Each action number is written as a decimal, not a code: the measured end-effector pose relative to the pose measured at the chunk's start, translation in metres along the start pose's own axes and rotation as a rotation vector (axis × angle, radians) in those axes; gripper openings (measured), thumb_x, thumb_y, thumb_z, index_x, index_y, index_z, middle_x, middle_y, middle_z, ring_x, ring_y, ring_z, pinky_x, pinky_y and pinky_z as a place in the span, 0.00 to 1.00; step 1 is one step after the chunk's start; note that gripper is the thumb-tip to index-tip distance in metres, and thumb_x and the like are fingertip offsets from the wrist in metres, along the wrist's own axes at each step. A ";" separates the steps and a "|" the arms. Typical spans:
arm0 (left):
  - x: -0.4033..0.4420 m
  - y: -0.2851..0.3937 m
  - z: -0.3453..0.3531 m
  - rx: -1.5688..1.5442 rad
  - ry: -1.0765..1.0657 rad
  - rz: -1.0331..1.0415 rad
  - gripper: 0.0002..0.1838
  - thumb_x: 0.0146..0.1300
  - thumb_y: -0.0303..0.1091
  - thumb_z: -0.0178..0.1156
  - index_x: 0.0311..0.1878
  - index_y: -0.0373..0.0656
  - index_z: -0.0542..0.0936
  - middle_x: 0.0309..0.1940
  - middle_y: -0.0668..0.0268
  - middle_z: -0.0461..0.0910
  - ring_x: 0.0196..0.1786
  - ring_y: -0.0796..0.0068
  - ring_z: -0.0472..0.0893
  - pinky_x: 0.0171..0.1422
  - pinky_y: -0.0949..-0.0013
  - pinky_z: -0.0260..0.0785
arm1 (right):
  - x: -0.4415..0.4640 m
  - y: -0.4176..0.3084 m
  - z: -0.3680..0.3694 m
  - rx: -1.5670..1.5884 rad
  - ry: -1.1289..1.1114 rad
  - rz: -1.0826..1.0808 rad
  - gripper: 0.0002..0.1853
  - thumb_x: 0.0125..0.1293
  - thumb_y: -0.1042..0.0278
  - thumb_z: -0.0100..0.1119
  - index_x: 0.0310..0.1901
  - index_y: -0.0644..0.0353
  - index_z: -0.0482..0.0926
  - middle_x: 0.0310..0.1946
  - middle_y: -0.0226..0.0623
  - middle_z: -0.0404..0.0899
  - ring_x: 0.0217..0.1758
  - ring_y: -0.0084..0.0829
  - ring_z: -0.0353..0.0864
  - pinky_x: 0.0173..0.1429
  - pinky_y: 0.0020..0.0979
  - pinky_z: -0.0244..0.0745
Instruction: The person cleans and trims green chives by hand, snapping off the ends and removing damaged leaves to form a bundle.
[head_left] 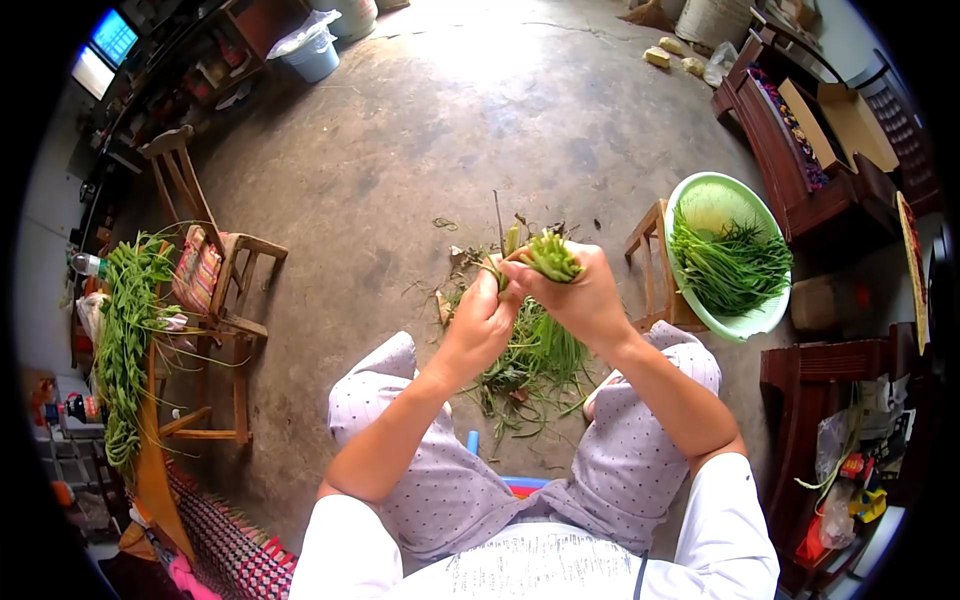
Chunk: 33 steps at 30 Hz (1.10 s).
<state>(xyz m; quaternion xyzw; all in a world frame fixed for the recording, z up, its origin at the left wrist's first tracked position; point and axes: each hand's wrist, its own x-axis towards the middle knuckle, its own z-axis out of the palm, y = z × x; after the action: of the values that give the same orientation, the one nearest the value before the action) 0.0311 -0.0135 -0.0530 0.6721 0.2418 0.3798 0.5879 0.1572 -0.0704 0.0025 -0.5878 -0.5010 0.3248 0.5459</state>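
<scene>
My right hand (585, 300) is wrapped round a bunch of green vegetable stalks (552, 258), their ends bundled together and pointing up. Long green leaves (548, 345) show below that hand; I cannot tell which belong to the bunch and which lie on the floor. Close against it, my left hand (480, 325) is closed in a pinch on a thin green stalk, its fingertips meeting those of my right hand. A slim dark stem (499, 215) sticks up beyond the fingers. Loose leaf scraps (465, 265) are scattered on the floor beneath both hands.
On the right, a pale green basin (682, 195) holding long greens (735, 265) rests on a wooden stool (648, 245). A heap of leafy greens (135, 340) lies at the left, near a wooden chair (240, 270). Dark wooden furniture (790, 190) lines the right side.
</scene>
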 end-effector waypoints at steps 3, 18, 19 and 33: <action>0.003 0.030 -0.012 -0.268 -0.145 -0.408 0.15 0.69 0.41 0.49 0.51 0.42 0.71 0.36 0.70 0.69 0.32 0.82 0.70 0.37 0.80 0.64 | 0.006 0.002 -0.010 0.219 0.048 0.138 0.08 0.59 0.69 0.63 0.35 0.65 0.81 0.23 0.25 0.78 0.24 0.15 0.72 0.27 0.21 0.68; 0.014 -0.003 -0.054 -0.537 0.129 -0.623 0.11 0.63 0.41 0.59 0.34 0.46 0.71 0.24 0.76 0.69 0.19 0.90 0.62 0.21 0.83 0.56 | 0.013 -0.005 -0.048 0.544 0.149 0.219 0.09 0.59 0.65 0.65 0.37 0.61 0.79 0.18 0.19 0.68 0.17 0.12 0.62 0.20 0.17 0.57; 0.013 0.002 -0.050 -0.548 0.144 -0.660 0.09 0.62 0.38 0.60 0.37 0.44 0.74 0.23 0.77 0.69 0.18 0.92 0.59 0.19 0.84 0.50 | 0.012 -0.004 -0.045 0.546 0.151 0.219 0.09 0.59 0.65 0.65 0.37 0.61 0.79 0.18 0.19 0.68 0.17 0.12 0.62 0.20 0.17 0.57; 0.013 0.040 -0.027 -0.546 -0.112 -0.662 0.10 0.61 0.36 0.61 0.40 0.40 0.76 0.20 0.81 0.65 0.18 0.95 0.58 0.18 0.86 0.49 | 0.011 0.003 -0.020 0.389 0.100 0.324 0.08 0.58 0.64 0.66 0.32 0.60 0.80 0.18 0.20 0.70 0.17 0.12 0.63 0.19 0.18 0.56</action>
<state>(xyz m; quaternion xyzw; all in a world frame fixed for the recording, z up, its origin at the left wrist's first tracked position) 0.0126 0.0049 -0.0110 0.3978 0.3027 0.1836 0.8464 0.1799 -0.0657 0.0056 -0.5595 -0.3008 0.4688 0.6138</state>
